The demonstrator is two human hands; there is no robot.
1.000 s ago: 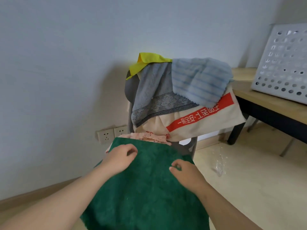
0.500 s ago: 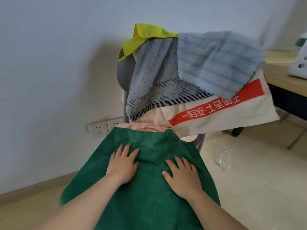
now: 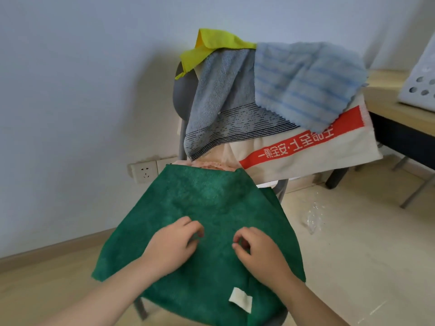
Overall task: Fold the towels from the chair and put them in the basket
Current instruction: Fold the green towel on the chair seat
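The green towel (image 3: 211, 203) lies spread over the seat of the chair (image 3: 182, 95), its near edge with a white label (image 3: 240, 300) hanging off the front. The left hand (image 3: 173, 243) and right hand (image 3: 256, 249) rest on its middle, close together, fingers curled down onto the cloth; I cannot tell whether either pinches it. A yellow cloth (image 3: 211, 47), grey towel (image 3: 219, 90), blue striped towel (image 3: 306, 85) and cream towel (image 3: 317, 149) hang over the backrest, and the white basket (image 3: 421, 78) stands on the table (image 3: 388, 107) to the right.
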